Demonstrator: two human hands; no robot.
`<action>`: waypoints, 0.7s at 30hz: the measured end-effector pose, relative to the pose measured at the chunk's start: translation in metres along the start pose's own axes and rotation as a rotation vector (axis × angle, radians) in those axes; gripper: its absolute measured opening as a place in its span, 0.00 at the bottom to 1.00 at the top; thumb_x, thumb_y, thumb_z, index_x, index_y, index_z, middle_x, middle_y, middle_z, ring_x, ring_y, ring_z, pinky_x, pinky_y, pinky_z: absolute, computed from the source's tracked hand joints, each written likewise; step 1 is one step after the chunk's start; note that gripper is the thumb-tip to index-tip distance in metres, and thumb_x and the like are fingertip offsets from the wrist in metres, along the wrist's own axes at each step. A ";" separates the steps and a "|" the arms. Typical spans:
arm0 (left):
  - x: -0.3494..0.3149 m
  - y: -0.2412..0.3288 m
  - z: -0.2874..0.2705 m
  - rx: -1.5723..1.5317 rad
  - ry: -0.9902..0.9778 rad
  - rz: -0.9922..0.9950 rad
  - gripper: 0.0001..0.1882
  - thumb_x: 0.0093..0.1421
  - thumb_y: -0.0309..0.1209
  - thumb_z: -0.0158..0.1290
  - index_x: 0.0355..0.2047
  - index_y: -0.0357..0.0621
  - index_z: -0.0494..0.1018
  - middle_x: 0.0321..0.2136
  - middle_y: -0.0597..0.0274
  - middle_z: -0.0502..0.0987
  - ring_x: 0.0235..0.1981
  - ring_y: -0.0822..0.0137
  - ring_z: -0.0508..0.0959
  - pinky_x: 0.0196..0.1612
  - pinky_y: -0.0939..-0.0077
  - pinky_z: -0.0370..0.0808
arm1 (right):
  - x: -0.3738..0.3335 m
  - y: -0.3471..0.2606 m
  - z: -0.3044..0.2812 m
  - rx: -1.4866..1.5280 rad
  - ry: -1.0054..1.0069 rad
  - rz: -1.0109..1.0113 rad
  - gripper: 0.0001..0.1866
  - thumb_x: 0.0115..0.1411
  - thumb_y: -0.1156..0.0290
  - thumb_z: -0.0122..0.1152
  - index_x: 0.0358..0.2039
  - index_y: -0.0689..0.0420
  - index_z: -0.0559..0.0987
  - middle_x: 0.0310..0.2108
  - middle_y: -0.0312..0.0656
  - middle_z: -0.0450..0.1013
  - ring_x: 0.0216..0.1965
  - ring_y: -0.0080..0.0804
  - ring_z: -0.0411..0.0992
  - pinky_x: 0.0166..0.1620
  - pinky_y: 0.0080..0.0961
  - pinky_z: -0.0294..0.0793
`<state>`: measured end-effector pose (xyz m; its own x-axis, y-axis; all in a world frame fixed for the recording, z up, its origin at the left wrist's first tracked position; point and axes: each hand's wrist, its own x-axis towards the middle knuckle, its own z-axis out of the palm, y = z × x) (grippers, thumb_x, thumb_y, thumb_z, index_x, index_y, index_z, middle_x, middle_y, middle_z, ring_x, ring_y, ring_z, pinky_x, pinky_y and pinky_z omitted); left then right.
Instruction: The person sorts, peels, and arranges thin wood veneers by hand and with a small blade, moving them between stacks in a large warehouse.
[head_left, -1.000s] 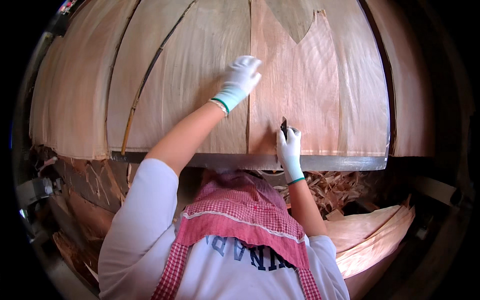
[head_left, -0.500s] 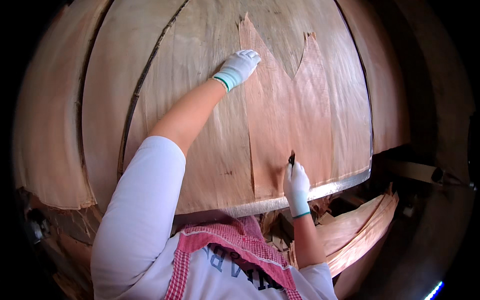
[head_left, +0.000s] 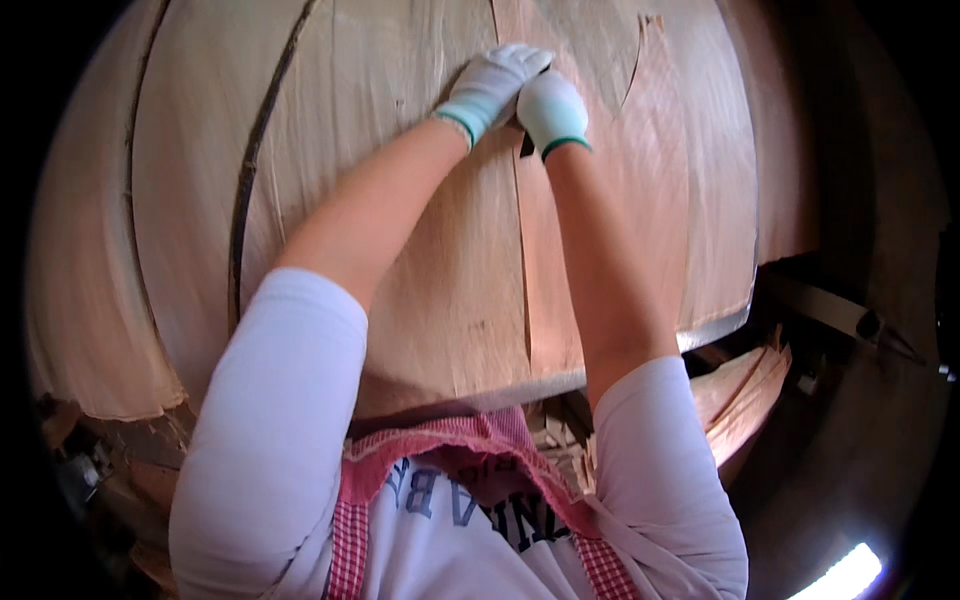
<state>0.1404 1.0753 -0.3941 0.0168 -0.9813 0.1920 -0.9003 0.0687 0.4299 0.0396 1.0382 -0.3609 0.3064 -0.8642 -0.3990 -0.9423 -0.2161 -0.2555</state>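
Observation:
Both my hands wear white gloves with green-edged cuffs and meet at the far part of a broad wood veneer sheet [head_left: 420,300]. My left hand [head_left: 490,85] lies on the left edge of a pinkish veneer piece [head_left: 645,200], fingers stretched forward and pressing down. Right against it, my right hand [head_left: 553,108] is closed round a knife [head_left: 527,147]; only its dark end shows below the glove, and the blade is hidden. The pinkish piece has a pointed, notched far edge and rests on top of the paler sheet.
More veneer sheets lie to the left, parted by dark gaps [head_left: 250,160]. A pale metal-like edge [head_left: 715,328] runs along the near right side. Below it, curled veneer scraps [head_left: 745,395] are heaped. A bright light strip [head_left: 840,575] shows at the lower right.
My right hand has moved with the knife from the near edge of the pinkish piece up to beside my left hand. The view has shifted, and the sheets appear higher.

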 end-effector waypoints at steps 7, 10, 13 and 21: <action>0.003 -0.028 0.029 0.144 0.161 0.069 0.23 0.64 0.38 0.44 0.58 0.49 0.66 0.60 0.61 0.66 0.61 0.58 0.64 0.63 0.66 0.62 | -0.209 0.064 0.079 -0.113 0.187 -0.082 0.15 0.65 0.59 0.44 0.35 0.60 0.68 0.20 0.54 0.75 0.22 0.55 0.76 0.25 0.47 0.76; 0.001 -0.003 0.019 0.143 0.101 0.055 0.25 0.65 0.46 0.45 0.59 0.50 0.66 0.60 0.61 0.66 0.62 0.58 0.63 0.63 0.65 0.62 | -0.263 0.078 0.088 -0.163 0.046 0.116 0.16 0.66 0.56 0.44 0.33 0.58 0.67 0.17 0.55 0.74 0.20 0.56 0.75 0.23 0.48 0.75; -0.001 -0.003 0.015 0.145 0.089 0.056 0.27 0.65 0.50 0.45 0.59 0.53 0.65 0.61 0.61 0.64 0.62 0.57 0.62 0.63 0.63 0.61 | -0.276 0.075 0.089 -0.126 0.053 0.144 0.16 0.66 0.56 0.45 0.33 0.57 0.67 0.17 0.57 0.73 0.20 0.56 0.75 0.22 0.48 0.75; -0.002 0.001 0.011 0.215 0.022 0.050 0.27 0.64 0.52 0.44 0.61 0.57 0.65 0.62 0.61 0.63 0.63 0.57 0.60 0.64 0.62 0.60 | -0.490 0.221 0.142 -0.023 -0.336 0.258 0.15 0.64 0.55 0.47 0.41 0.53 0.69 0.20 0.56 0.74 0.22 0.56 0.74 0.24 0.53 0.72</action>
<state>0.1346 1.0755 -0.4036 -0.0229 -0.9733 0.2282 -0.9723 0.0748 0.2215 -0.2999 1.4787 -0.3468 0.0832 -0.6962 -0.7130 -0.9955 -0.0253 -0.0915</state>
